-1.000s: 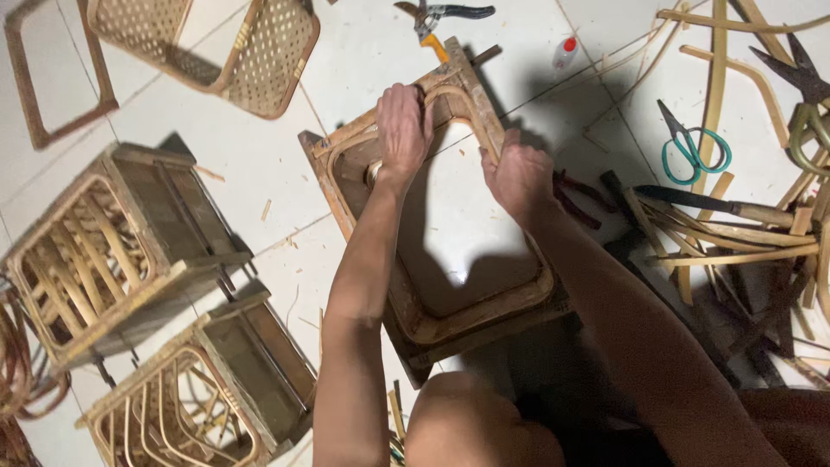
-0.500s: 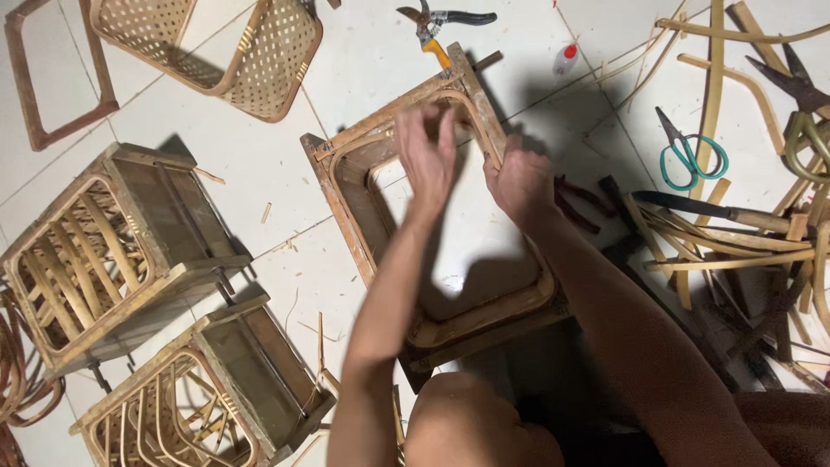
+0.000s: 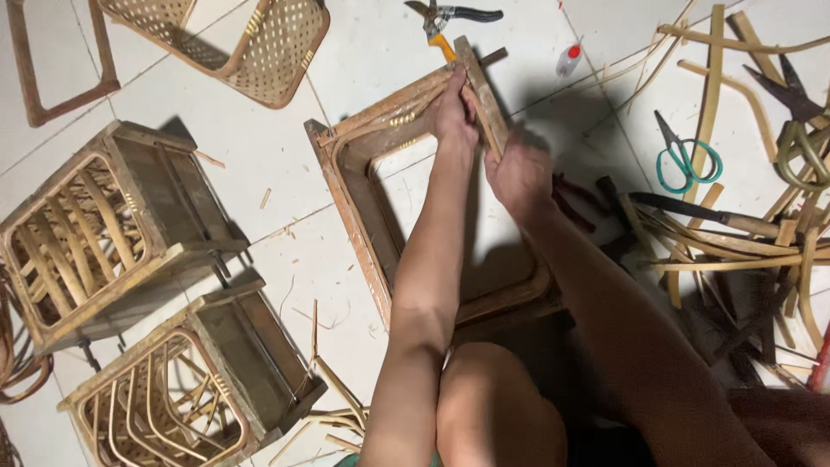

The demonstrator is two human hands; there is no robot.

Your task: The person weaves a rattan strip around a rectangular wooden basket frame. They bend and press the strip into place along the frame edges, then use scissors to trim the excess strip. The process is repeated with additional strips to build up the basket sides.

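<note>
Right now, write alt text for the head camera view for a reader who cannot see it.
A person seated on a white tiled floor grips the far right corner of a rectangular brown rattan frame with the left hand and right hand. Two finished slatted rattan boxes sit at left; green-handled scissors, pliers and loose cane strips lie at right.

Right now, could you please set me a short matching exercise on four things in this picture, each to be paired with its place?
Things:
1. scissors
2. woven basket
3. frame
4. pruners

Places:
A. top left of the floor
B. under both hands, in the middle
C. top edge, just past the frame's far corner
D. right of the hands, beside the cane strips

Pairs: 1-D, 2-A, 3-B, 4-C. The left hand and the right hand both grip the frame's right-hand rail.
</note>
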